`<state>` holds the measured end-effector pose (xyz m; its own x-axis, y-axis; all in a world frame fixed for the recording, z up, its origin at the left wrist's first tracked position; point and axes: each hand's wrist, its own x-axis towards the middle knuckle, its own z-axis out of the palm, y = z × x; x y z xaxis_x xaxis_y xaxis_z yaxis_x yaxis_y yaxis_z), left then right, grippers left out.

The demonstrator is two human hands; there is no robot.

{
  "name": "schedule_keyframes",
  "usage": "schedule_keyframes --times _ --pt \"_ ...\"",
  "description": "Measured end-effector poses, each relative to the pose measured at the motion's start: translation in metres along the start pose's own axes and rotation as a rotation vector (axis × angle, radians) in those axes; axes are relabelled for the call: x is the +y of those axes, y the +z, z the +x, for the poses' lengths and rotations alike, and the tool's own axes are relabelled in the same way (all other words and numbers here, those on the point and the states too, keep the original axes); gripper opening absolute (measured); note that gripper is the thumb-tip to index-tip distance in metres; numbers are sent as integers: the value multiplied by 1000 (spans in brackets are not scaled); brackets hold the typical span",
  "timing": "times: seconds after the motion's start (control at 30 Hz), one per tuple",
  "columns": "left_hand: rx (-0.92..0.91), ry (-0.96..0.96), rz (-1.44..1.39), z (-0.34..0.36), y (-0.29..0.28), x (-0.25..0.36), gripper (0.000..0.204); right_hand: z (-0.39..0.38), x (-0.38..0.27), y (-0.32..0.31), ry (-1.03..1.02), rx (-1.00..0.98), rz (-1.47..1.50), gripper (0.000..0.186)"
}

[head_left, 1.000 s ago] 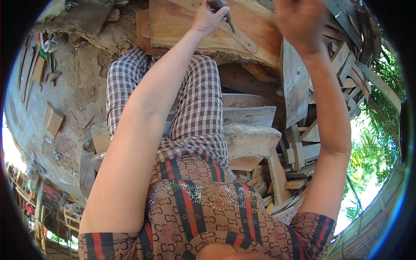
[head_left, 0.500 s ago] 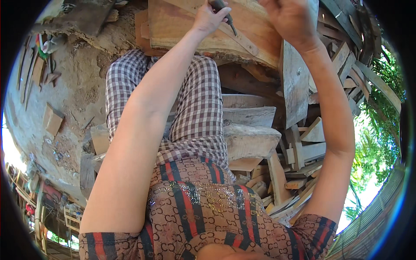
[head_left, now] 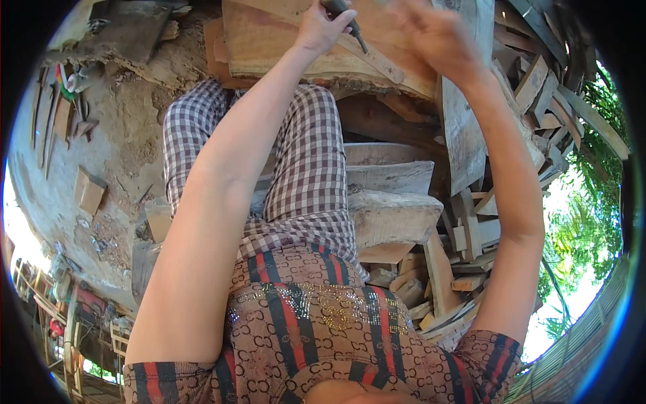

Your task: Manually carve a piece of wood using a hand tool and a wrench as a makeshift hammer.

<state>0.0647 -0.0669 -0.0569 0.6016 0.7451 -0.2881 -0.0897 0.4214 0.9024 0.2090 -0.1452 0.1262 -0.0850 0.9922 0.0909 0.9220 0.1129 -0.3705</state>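
At the top of the view, my left hand is closed around a tool with a dark handle. Its short, thin metal shaft points down and to the right, over a narrow wooden strip. Under the strip lies a broad reddish-brown wooden slab with a rough near edge. Motion smears my right hand, raised over the slab's right part, so its fingers and anything in them are unclear. The upper end of the tool is cut off by the picture's edge.
A grey plank stands at the slab's right end. Thick weathered boards lie beside my checked trouser leg, with scrap wood heaped at right. On the ground at left are a wood block and several long thin tools.
My right hand has swung left toward my left hand and the tool. My left hand has kept its hold, and the tool has hardly moved. The whole view has shifted slightly.
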Motion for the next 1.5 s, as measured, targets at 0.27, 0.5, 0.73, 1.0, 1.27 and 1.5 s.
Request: schedule_keyframes --times 0.27,0.5,0.73,1.0,1.27,1.5 --pt "24 100 35 1 -12 -3 33 -90 -14 -15 546 -41 34 28" --pt "7 -42 -13 -2 -15 -9 30 -191 29 63 863 -599 -223 30" --pt "-240 43 251 -43 29 15 12 -165 5 88 873 -572 -198 24" --pt "-240 -219 -192 -40 -1 43 17 -134 21 70 763 -616 -274 24" --pt "-140 -38 -10 -22 16 24 24 -161 22 71 952 -660 -136 31" --pt "-128 56 22 -29 29 5 17 -195 45 53 972 -357 -164 36"
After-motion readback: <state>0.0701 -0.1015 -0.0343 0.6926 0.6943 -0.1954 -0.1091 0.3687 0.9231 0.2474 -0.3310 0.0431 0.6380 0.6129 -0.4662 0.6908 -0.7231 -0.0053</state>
